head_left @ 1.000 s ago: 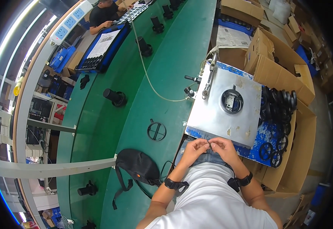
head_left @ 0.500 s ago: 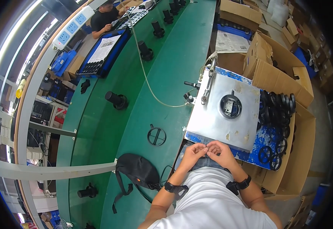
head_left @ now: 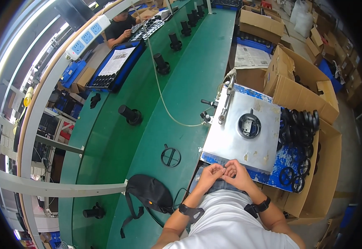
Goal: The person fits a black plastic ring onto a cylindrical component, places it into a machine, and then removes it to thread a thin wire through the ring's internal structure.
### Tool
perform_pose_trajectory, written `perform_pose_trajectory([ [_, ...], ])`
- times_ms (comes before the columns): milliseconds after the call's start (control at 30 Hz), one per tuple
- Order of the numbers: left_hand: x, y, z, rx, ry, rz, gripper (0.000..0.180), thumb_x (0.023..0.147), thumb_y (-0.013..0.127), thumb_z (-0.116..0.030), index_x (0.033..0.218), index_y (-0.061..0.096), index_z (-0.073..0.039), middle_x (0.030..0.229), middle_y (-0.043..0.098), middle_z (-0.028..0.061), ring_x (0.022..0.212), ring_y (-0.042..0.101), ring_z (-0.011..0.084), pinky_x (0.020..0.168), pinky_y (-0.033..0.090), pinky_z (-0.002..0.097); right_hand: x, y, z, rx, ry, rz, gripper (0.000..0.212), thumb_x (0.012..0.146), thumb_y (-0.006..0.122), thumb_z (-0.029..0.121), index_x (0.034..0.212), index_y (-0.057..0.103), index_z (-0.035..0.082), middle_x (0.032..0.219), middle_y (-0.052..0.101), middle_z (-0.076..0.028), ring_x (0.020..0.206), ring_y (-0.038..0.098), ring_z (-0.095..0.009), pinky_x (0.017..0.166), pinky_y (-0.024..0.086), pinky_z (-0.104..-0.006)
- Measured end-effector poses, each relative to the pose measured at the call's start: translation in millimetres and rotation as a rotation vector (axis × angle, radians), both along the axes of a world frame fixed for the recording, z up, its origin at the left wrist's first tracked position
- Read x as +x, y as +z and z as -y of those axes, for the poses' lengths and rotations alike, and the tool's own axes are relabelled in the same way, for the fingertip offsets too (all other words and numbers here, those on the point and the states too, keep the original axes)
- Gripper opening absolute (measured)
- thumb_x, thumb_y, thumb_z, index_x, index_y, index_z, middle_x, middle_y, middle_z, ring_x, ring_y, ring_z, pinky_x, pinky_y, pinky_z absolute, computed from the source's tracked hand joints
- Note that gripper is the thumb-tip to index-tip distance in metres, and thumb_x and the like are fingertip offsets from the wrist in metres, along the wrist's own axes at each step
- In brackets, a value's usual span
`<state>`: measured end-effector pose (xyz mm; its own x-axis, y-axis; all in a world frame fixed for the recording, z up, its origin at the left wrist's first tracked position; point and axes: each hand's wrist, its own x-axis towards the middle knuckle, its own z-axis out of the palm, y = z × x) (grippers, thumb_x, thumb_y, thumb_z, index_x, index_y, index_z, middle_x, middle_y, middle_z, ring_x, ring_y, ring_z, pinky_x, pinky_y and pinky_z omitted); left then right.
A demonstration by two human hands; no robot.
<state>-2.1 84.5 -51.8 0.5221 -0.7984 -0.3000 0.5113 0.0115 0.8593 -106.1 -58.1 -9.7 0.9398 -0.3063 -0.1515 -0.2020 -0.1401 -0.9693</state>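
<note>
- Left hand (head_left: 211, 173) and right hand (head_left: 238, 173): fingertips met at the near edge of the metal plate (head_left: 230, 137), pinching something too small to identify; neither was nearer.
- Round black fixture (head_left: 249, 125): on the plate, directly beyond both hands.
- Open brown cartons (head_left: 301, 83): right, beyond the plate.
- White printed sheet (head_left: 250, 56): farther off.
</note>
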Motion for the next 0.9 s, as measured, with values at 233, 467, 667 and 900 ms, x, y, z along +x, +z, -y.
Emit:
perform_pose_trajectory([
  [233, -1, -1, 0, 0.006, -0.024, -0.008, 0.012, 0.095, 0.062, -0.013, 0.097, 0.062, -0.001, 0.09, 0.065, 0.0019, 0.08, 0.06, 0.0069, 0.07, 0.051, 0.0211, 0, 5, 2, -0.056, 0.017, 0.041, 0.038, 0.078, 0.072, 0.002, 0.113, 0.059, 0.001, 0.078, 0.065, -0.005, 0.068, 0.062, -0.009, 0.064, 0.05, -0.0237],
  [467, -1, -3, 2, -0.022, -0.034, -0.025, 0.016, 0.096, 0.063, -0.021, 0.098, 0.061, -0.005, 0.087, 0.064, -0.0005, 0.075, 0.058, 0.0048, 0.067, 0.046, 0.0191, 0, 8, 0, -0.057, -0.045, 0.102, 0.025, 0.079, 0.071, 0.003, 0.102, 0.064, -0.001, 0.077, 0.066, -0.005, 0.067, 0.063, -0.009, 0.063, 0.051, -0.0237],
  [667, 0, 11, 4, -0.043, -0.044, 0.009, 0.019, 0.094, 0.066, -0.021, 0.099, 0.059, -0.005, 0.086, 0.064, 0.0011, 0.074, 0.059, 0.0072, 0.066, 0.046, 0.0204, -1, 4, 3, -0.133, -0.099, 0.169, 0.017, 0.08, 0.072, 0.005, 0.094, 0.066, -0.001, 0.077, 0.067, -0.007, 0.068, 0.064, -0.011, 0.062, 0.051, -0.0245],
  [900, 3, 18, 8, -0.002, -0.075, 0.0, 0.02, 0.092, 0.068, -0.02, 0.098, 0.059, -0.004, 0.086, 0.063, 0.0012, 0.074, 0.059, 0.0075, 0.066, 0.046, 0.021, 2, 12, 4, -0.164, -0.103, 0.155, 0.017, 0.08, 0.072, 0.007, 0.092, 0.065, -0.001, 0.076, 0.067, -0.008, 0.067, 0.064, -0.011, 0.061, 0.051, -0.0246],
])
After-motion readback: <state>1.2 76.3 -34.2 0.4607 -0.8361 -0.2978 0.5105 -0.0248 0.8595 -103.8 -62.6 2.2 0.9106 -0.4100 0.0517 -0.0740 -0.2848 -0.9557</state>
